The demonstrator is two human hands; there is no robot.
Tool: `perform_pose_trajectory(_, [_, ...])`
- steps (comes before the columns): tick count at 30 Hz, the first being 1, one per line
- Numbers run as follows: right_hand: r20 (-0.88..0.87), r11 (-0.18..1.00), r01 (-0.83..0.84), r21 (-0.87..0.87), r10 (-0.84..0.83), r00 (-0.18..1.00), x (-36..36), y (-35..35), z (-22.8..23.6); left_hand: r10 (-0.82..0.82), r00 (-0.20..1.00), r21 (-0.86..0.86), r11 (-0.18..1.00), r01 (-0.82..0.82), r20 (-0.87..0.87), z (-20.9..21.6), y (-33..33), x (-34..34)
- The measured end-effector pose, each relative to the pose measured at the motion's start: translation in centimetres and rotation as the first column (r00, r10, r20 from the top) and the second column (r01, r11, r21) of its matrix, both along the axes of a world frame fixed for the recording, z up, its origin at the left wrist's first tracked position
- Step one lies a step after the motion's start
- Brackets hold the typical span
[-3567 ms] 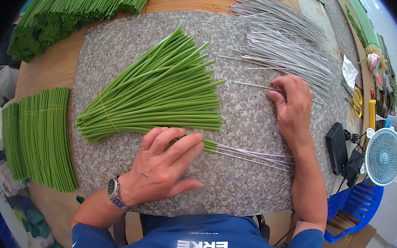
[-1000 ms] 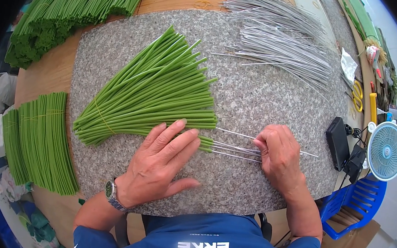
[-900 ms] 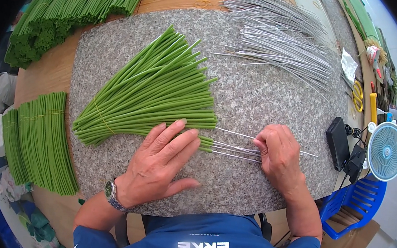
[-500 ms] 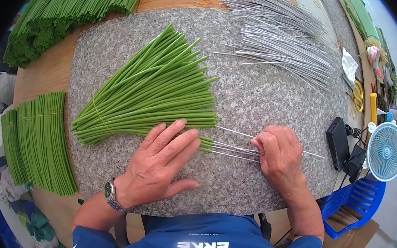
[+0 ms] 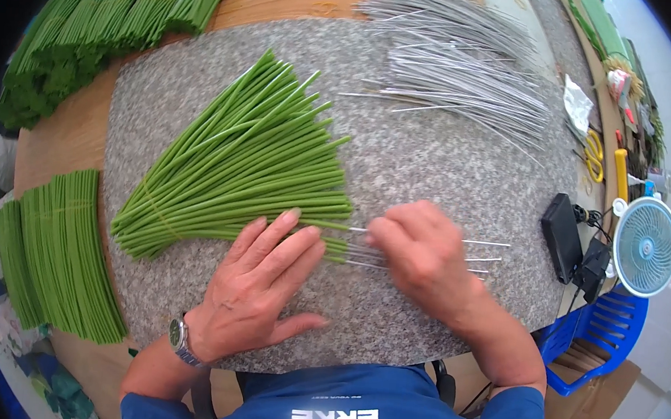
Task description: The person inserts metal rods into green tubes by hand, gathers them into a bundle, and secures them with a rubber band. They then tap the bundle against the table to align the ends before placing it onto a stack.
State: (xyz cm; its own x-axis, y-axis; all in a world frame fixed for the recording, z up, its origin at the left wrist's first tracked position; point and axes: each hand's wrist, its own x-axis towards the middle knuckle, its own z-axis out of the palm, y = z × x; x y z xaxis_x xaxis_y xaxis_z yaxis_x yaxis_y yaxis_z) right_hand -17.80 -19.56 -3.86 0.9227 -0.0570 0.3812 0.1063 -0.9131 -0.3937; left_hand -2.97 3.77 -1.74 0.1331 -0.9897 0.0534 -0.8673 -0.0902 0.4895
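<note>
A bundle of green tubular stems (image 5: 243,160), tied with a thin band at its narrow left end, fans out across the granite slab (image 5: 453,164). My left hand (image 5: 255,287) lies over the lowest stems with its fingers spread, a watch (image 5: 182,338) on its wrist. Close to the open stem ends, my right hand (image 5: 420,254) pinches a thin silvery wire (image 5: 487,243), whose left end meets a stem tip. Several more wires poke out of the stems beneath that hand; their middles are hidden by it.
Loose silvery wires (image 5: 469,85) are heaped at the slab's far side. Green stem bundles are stacked at far left (image 5: 119,19) and near left (image 5: 64,256). Along the right lie yellow-handled scissors (image 5: 593,156), a black box (image 5: 561,238) and a small fan (image 5: 647,246).
My right hand has slid left along the wire to the stem ends, so more wire shows to its right. The left hand stays on the stems. The whole view has shifted slightly.
</note>
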Motion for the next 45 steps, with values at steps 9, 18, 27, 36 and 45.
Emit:
perform_pose_trajectory(9, [0.079,0.979,0.201,-0.038,-0.197,0.977,1.1,-4.4,1.2,0.033,0.999,-0.16,0.987,-0.031,0.011,-0.5,0.5,0.3])
perform_pose_trajectory(18, [0.113,0.927,0.255,-0.275,-0.233,0.966,3.6,-15.0,-0.6,0.164,0.947,-0.017,0.986,-0.166,0.275,0.8,-0.6,0.2])
perform_pose_trajectory(27, [0.289,0.987,0.093,-0.128,-0.052,0.956,3.1,-14.9,0.0,0.203,0.902,0.062,0.968,-0.244,0.381,-1.1,-1.8,0.0])
perform_pose_trajectory(36, [0.342,0.993,-0.002,-0.121,0.043,0.939,2.8,-12.1,1.7,0.191,0.886,0.141,0.952,-0.273,0.422,-1.1,-2.3,-0.3])
perform_pose_trajectory(45, [0.139,0.988,0.116,0.106,-0.13,0.982,0.2,-10.9,-1.0,0.198,0.878,0.152,0.945,-0.289,0.437,-1.4,-1.8,-1.1])
